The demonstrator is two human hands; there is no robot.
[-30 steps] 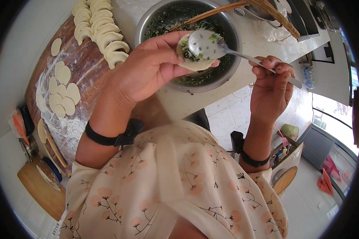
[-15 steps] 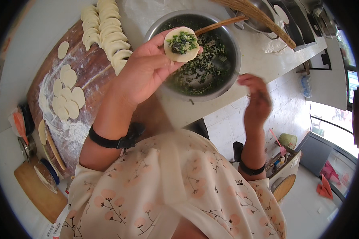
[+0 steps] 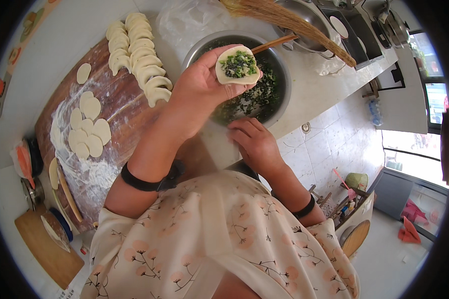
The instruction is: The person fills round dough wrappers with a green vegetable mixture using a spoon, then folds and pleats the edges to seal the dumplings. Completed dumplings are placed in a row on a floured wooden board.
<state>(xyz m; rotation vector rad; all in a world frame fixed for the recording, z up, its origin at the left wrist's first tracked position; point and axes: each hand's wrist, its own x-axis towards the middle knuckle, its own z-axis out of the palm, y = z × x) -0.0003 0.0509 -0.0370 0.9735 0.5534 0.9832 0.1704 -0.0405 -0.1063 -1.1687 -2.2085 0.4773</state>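
My left hand [image 3: 197, 87] holds a round dough wrapper [image 3: 225, 77] topped with chopped green filling [image 3: 238, 64], raised over a steel bowl [image 3: 285, 84] of more filling. Chopsticks [image 3: 274, 42] rest across that bowl's back rim. Just below the bowl, at the counter's near edge, my right hand [image 3: 254, 147] has its fingers loosely bent and apart, with nothing visible in them. Left of the bowl, two rows of folded dumplings [image 3: 143, 62] lie along the far side of a floured wooden board [image 3: 132, 132], which also bears several flat wrappers [image 3: 90, 129].
A rolling pin [image 3: 70, 197] lies at the board's near left, above a wooden cutting board [image 3: 42, 249]. A straw bundle [image 3: 314, 32] spans a steel pot [image 3: 297, 15] on the pale counter [image 3: 324, 84], near a sink [image 3: 359, 47]. A plastic bag [image 3: 182, 20] lies behind the bowl.
The spoon seen in my right hand earlier has left it. That hand moved down and leftward toward my body. My left hand still holds the filled wrapper, now more fully uncovered.
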